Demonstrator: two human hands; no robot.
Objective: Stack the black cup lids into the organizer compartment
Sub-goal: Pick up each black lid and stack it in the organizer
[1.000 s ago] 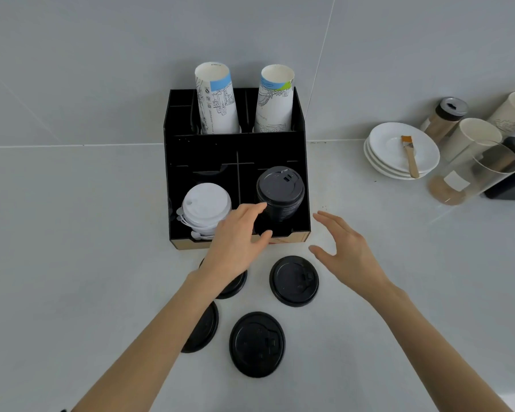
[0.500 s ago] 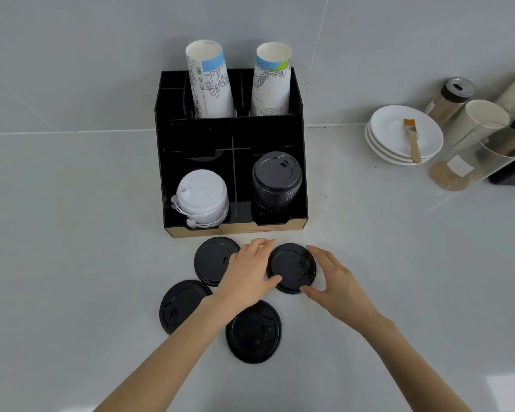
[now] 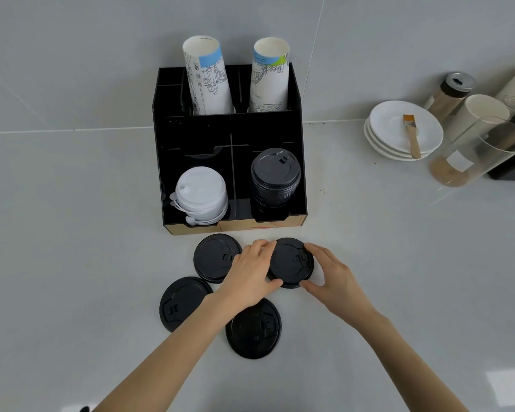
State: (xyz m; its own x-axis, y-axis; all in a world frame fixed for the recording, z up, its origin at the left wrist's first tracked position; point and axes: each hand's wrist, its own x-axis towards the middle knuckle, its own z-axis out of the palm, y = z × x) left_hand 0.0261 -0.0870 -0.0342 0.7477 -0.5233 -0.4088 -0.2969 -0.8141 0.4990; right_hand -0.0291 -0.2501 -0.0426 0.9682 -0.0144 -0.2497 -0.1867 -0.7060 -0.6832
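The left hand (image 3: 252, 275) covers the right edge of 1 black lid (image 3: 214, 257) and its forearm hides parts of 2 more, the lower left lid (image 3: 180, 303) and the nearest lid (image 3: 254, 331). Both hands clasp the rim of a 4th lid (image 3: 290, 263) on the counter (image 3: 72, 263), the right hand (image 3: 336, 278) at its right side; whether it is lifted cannot be told. Since 0.5 s ago the fingers have closed further around it. It lies just before the organizer (image 3: 191, 135), whose front right compartment holds the black lid stack (image 3: 275, 179).

black lids (image 3: 290, 262), white lids (image 3: 201, 194), black organizer (image 3: 197, 132)
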